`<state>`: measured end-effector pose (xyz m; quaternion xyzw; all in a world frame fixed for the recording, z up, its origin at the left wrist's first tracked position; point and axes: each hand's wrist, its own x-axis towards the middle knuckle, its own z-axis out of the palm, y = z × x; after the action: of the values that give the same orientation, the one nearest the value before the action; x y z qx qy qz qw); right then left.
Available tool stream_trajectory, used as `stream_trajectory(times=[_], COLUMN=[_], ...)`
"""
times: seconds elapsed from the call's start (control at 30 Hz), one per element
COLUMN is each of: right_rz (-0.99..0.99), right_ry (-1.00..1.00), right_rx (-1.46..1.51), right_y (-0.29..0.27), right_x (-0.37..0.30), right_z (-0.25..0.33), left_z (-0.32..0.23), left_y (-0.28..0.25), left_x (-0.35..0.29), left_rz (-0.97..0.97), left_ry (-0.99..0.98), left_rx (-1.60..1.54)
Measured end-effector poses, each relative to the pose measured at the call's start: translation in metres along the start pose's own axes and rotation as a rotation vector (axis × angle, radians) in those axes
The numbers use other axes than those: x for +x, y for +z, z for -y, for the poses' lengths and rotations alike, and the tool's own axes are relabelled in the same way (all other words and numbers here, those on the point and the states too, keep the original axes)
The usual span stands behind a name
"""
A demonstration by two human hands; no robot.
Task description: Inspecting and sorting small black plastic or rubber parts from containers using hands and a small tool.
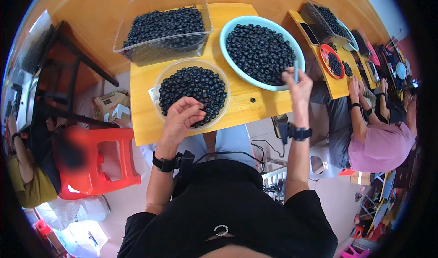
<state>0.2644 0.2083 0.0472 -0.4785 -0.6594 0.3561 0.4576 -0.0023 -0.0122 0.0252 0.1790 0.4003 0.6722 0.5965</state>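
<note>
My left hand [183, 115] is over the near edge of a round clear tub [158, 107] of dark blueberries [196, 87]. Its fingers are curled in and the thumb is pressed to them; whatever they may hold is hidden. At the right rim of a pale blue basin [225, 42], my right hand [299, 85] grips a slim pale blue stick [296, 71], held upright. More blueberries [260, 52] heap in that basin. One loose berry [252, 100] lies on the yellow wooden table [269, 104], between my hands.
A large clear rectangular bin [164, 48] of the same berries stands at the back left. A red stool [107, 153] is on the left floor. At right, a person in a pink shirt [376, 141] sits by another table with a red plate [325, 52]. Cables [269, 145] hang below the table edge.
</note>
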Motion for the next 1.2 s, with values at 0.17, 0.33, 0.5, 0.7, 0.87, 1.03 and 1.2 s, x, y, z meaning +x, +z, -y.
stream_trajectory(times=[0.17, 0.33, 0.5, 0.7, 0.87, 1.03, 1.2], right_rz=[-0.149, -0.025, 0.078, 0.129, 0.158, 0.180, 0.237], right_ry=[-0.084, -0.097, -0.108, -0.081, -0.027, 0.007, 0.012], right_rx=[-0.257, -0.170, -0.172, -0.135, -0.138, -0.114, -0.103], right_y=[-0.005, 0.021, 0.047, 0.055, 0.053, 0.052, 0.056], right_x=[0.019, -0.034, -0.082, -0.108, -0.118, -0.123, -0.128], right_z=[0.005, 0.026, 0.038, 0.040, 0.038, 0.042, 0.050], left_z=[-0.011, -0.010, 0.014, 0.026, 0.019, 0.006, 0.000], left_y=[-0.027, -0.024, -0.009, 0.005, 0.000, 0.003, 0.021], left_x=[-0.002, 0.006, 0.025, 0.035, 0.034, 0.028, 0.013], left_rz=[-0.215, -0.251, -0.156, -0.083, -0.075, 0.024, 0.122], left_ry=[0.145, 0.219, 0.408, 0.587, 0.581, 0.138, 0.028], left_rx=[0.283, 0.622, 1.137, 1.463, 1.504, 0.355, 0.040])
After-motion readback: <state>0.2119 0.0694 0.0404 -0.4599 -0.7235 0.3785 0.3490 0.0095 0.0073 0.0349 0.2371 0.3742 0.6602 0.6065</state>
